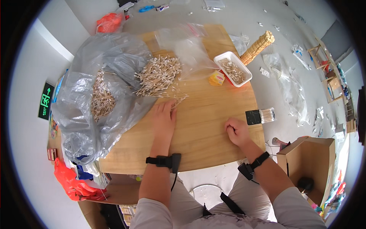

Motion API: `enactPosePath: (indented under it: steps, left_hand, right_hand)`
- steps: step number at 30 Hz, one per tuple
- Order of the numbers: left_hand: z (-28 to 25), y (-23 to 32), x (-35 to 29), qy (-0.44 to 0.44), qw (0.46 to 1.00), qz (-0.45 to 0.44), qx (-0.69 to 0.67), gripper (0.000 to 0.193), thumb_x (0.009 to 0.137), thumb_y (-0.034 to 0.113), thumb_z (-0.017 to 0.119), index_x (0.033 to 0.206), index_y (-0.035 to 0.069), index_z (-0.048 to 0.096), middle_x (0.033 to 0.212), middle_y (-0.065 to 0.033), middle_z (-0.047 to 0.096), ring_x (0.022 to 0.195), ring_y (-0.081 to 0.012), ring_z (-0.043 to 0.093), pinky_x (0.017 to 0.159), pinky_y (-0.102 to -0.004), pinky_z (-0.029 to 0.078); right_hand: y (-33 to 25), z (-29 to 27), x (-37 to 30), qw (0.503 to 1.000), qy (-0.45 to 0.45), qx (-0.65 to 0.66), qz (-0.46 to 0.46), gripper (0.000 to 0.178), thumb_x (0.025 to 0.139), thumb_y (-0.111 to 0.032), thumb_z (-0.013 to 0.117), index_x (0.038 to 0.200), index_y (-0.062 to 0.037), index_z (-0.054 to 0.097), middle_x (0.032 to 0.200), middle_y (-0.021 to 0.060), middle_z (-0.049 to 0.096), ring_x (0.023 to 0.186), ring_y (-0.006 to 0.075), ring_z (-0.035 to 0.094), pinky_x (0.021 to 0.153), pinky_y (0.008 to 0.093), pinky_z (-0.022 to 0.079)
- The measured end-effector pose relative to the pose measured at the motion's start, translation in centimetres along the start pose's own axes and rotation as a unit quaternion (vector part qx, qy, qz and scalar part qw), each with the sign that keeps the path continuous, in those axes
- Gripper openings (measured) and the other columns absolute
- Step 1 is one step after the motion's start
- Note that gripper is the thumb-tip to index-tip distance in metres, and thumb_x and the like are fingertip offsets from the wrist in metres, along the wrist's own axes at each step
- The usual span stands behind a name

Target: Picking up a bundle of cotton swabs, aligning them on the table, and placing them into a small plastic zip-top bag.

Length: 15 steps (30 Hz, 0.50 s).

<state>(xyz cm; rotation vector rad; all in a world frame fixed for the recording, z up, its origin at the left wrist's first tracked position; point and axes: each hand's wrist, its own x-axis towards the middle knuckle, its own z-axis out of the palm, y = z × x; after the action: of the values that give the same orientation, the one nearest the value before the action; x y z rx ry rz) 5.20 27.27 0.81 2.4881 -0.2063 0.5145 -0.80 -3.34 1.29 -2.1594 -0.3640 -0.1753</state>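
My left hand (pixel 165 116) rests on the wooden table at the near edge of a big loose pile of cotton swabs (pixel 159 75). Its thumb and fingers close around a few swabs (pixel 177 101) that stick out past the fingertips. Curled into a fist, my right hand (pixel 237 131) lies on the table's right side; whatever its palm may contain is hidden. Just beyond that fist is a small clear pack of cotton swabs (pixel 267 115) with a black end (pixel 253 117), at the right table edge.
A large grey plastic bag (pixel 126 49) holding more swabs covers the table's left. Toward the far right stand a white tray (pixel 247 79) of swabs, a yellow packet (pixel 216 78) and a clear bag (pixel 192 53). An open cardboard box (pixel 284 160) sits right of the table.
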Motion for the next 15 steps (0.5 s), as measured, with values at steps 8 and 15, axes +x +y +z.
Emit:
enactPosePath:
  steps: [8,15]
  left_hand:
    - [-0.7,-0.1,-0.4,-0.07,0.987,0.053,-0.136,0.037,0.081,0.005,0.075,0.117,0.013,0.068,0.115,-0.0096,0.066,0.11,-0.0346,0.06,0.094,-0.0461,0.049]
    - [-1.0,0.1,-0.7,-0.036,0.992,0.045,-0.111,0.037,0.078,0.004,0.078,0.113,0.011,0.068,0.101,-0.0074,0.069,0.1,-0.0329,0.062,0.09,-0.0451,0.048]
  right_hand:
    - [-0.1,0.5,0.7,0.987,0.015,-0.139,-0.081,0.008,0.083,0.0,0.06,0.083,-0.0073,0.059,0.082,0.0106,0.061,0.081,0.0357,0.06,0.073,0.0443,0.047]
    - [-0.6,0.7,1.1,0.984,-0.002,-0.161,-0.073,0.005,0.084,-0.002,0.061,0.084,-0.0065,0.059,0.085,0.0111,0.062,0.084,0.0363,0.059,0.079,0.0457,0.046]
